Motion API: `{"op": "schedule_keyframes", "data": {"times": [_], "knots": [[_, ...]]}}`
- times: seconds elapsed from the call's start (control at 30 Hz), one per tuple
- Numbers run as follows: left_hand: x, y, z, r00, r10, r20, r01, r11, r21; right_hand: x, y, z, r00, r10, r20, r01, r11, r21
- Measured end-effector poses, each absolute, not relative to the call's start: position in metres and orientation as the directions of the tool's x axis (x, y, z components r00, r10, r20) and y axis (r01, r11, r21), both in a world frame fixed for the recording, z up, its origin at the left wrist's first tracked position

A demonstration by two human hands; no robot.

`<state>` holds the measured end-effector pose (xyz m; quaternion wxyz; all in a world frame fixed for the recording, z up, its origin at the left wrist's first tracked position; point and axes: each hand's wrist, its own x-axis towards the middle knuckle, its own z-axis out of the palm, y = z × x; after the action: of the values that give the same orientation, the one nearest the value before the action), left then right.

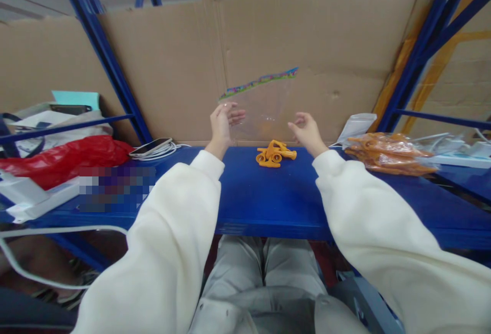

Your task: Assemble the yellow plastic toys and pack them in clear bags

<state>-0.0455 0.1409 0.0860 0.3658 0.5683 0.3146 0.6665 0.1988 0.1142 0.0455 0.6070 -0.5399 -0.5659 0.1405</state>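
- Clear plastic bag (pixel 264 109), with a rainbow-coloured strip along its top edge; hangs upright in the air just above the blue shelf (pixel 268 196), in front of the cardboard backing (pixel 172 68).
- Left hand (pixel 222 124): pinches the bag's upper left edge between thumb and fingers.
- Right hand (pixel 307 132): fingers loosely curled, half open, at the bag's right edge; cannot tell whether touching or gripping the film.
- Small heap of orange plastic pieces (pixel 274 154): lies on the shelf directly below the bag, between the two hands, touched by neither.
- To the right, well apart: pile of filled bags (pixel 387 152) of orange pieces, with an empty clear bag (pixel 358 124) behind.
- To the left: phone (pixel 150 146) with white cable (pixel 172 147), and beyond it a red plastic bag (pixel 69 157).
- Risk, as a judgement: clearly held on one side only, so likely to sag or twist shut; thin, slippery film, easy to lose from a light pinch; loose orange heap close beneath, easy to knock or scatter along the shelf with a sleeve or a dropped wrist.
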Motion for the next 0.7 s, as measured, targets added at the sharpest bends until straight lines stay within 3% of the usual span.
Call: {"op": "schedule_keyframes", "data": {"times": [0.07, 0.17, 0.3, 0.47, 0.7], "knots": [[-0.057, 0.143, 0.074, -0.071, 0.861, 0.503, -0.143, -0.508, 0.850, 0.198, 0.118, 0.022, 0.291, 0.882, 0.370, 0.483, 0.198, -0.853], [-0.072, 0.145, 0.054, -0.044, 0.889, 0.456, -0.136, -0.457, 0.879, 0.199, 0.120, -0.005, 0.196, 0.945, 0.262, 0.561, 0.111, -0.820], [-0.088, 0.150, 0.030, -0.023, 0.955, 0.295, -0.112, -0.296, 0.949, 0.204, 0.124, -0.019, 0.070, 0.950, 0.306, 0.652, 0.188, -0.734], [-0.095, 0.158, 0.015, -0.106, 0.989, 0.104, -0.023, -0.107, 0.994, 0.205, 0.127, -0.020, 0.038, 0.960, 0.278, 0.809, 0.133, -0.572], [-0.105, 0.174, -0.003, -0.177, 0.979, 0.099, 0.242, -0.055, 0.969, 0.206, 0.122, -0.016, 0.165, 0.958, 0.235, 0.855, -0.020, -0.518]]}}
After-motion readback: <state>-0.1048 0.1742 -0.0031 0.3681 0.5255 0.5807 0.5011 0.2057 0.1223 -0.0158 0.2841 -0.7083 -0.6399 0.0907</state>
